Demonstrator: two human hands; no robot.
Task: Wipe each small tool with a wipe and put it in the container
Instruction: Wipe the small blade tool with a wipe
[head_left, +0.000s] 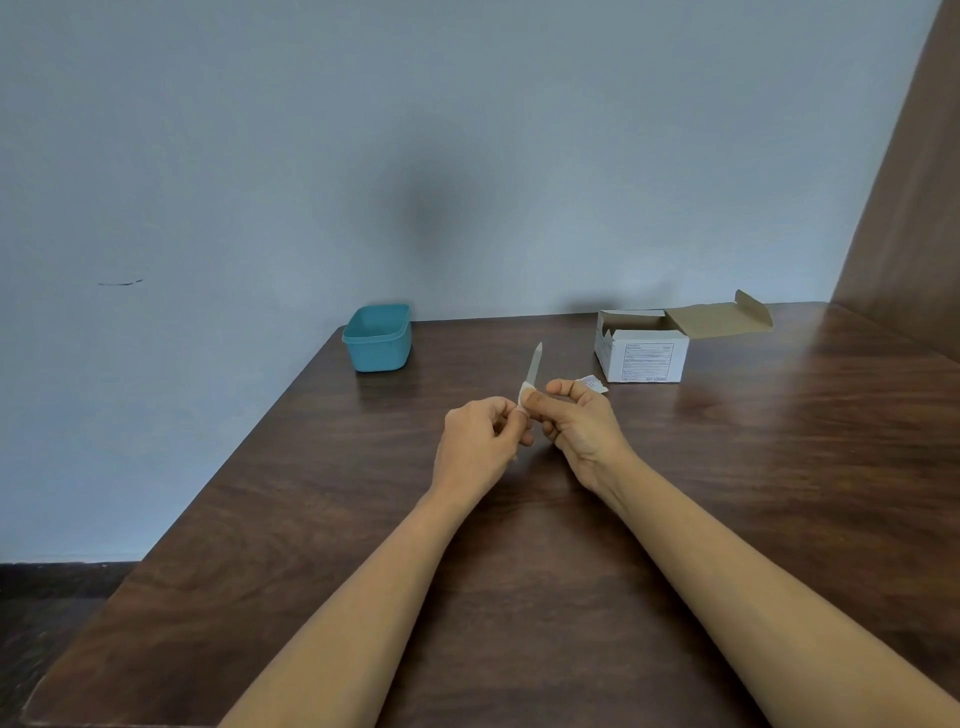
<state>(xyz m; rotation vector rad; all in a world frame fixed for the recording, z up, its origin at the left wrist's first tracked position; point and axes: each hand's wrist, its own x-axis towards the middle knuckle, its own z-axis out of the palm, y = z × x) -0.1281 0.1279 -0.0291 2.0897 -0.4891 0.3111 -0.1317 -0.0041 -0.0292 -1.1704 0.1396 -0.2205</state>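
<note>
At the middle of the frame my left hand (478, 436) curls round the hidden lower end of the small tool (534, 364) to steady it, while my right hand (582, 421) pinches the white wipe (525, 392) around its shaft, probably so I can draw it toward the tip, which points up and away. Just beyond my right fingers lies a torn wrapper (592, 383) on the table (779, 467). Farther back are the open wipe box (641, 353) at right and the teal container (378, 343) at left, open to take the tool.

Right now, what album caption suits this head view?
Left hand holds a slim grey metal tool; right hand pinches a white wipe around it, teal plastic container behind.
</note>
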